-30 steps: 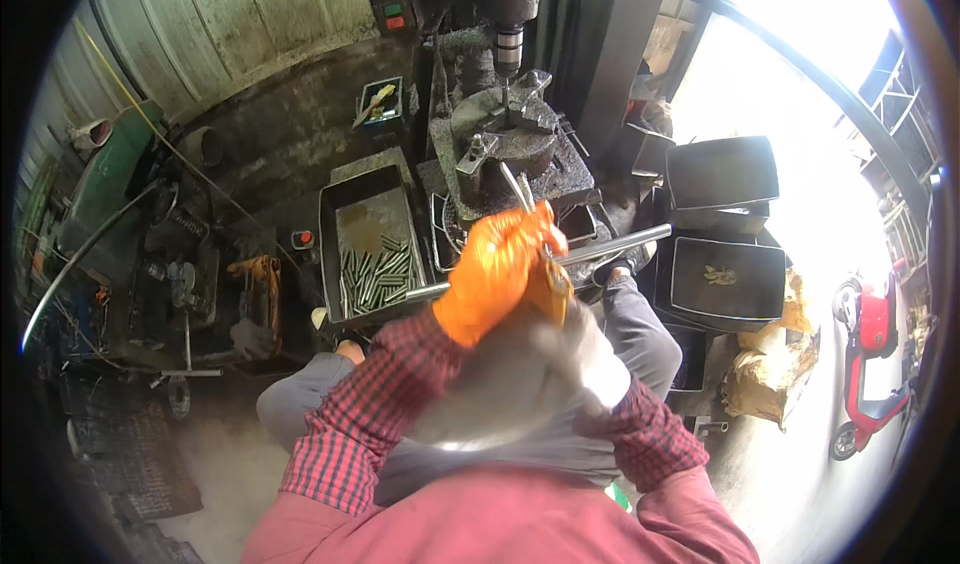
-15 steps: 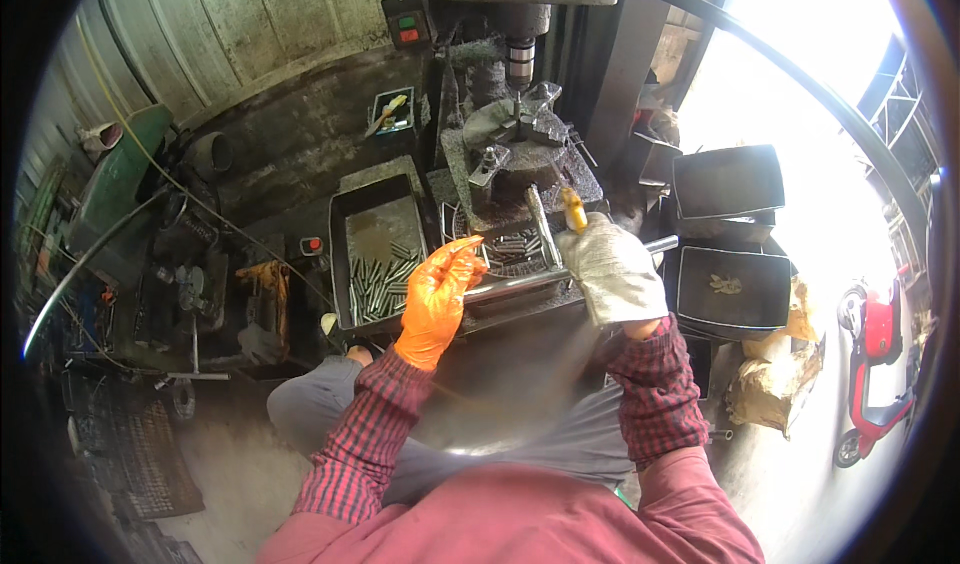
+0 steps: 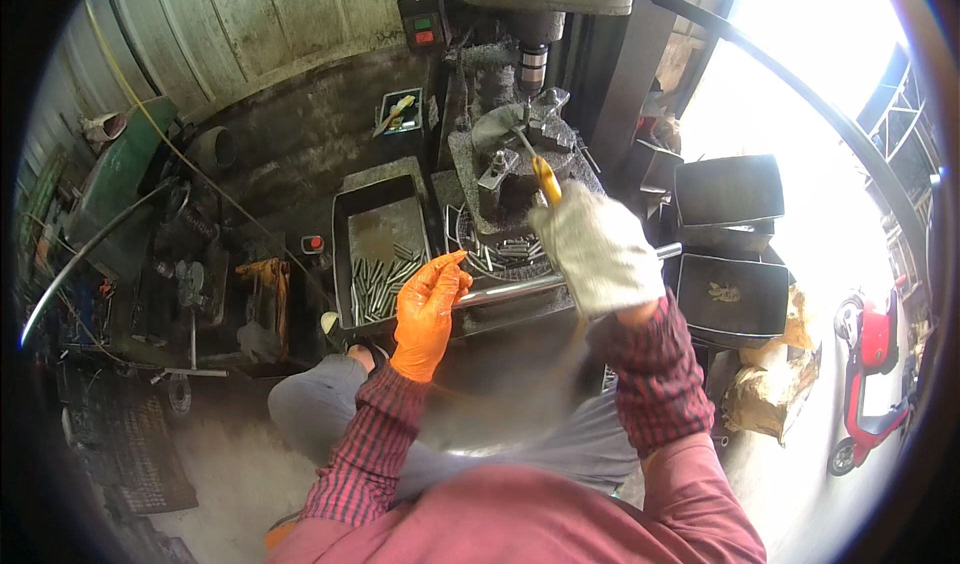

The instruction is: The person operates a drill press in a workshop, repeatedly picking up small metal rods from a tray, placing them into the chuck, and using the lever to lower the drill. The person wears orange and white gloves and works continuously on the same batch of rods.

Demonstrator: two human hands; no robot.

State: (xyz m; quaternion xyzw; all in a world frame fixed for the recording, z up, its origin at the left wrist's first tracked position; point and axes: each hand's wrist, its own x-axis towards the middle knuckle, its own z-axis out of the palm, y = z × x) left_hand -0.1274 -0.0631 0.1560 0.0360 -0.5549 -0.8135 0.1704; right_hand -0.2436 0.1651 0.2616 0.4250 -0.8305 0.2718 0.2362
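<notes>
My left hand [image 3: 428, 309], in an orange glove, is closed with its fingertips pinched, near the left end of a long metal bar [image 3: 510, 291]. What the fingers hold, if anything, I cannot make out. My right hand [image 3: 600, 249], in a pale cloth glove, is closed round a yellow-handled screwdriver [image 3: 546, 178]. Its thin shaft reaches up to the round clamping fixture [image 3: 500, 129] on the drill press table. Below the fixture, short metal pins [image 3: 515, 251] lie in a tray, partly hidden by the bar and my right hand.
A drill chuck [image 3: 533, 66] hangs above the fixture. To the left stands a metal tray [image 3: 340, 234] holding many pins. Two dark bins [image 3: 730, 189] sit at the right, beside a sack [image 3: 770, 394]. A switch box [image 3: 423, 19] is mounted at the back.
My right hand has turned and moved slightly, and the screwdriver now points up toward the fixture with its shaft showing. My left hand has shifted a little down and left, still pinched.
</notes>
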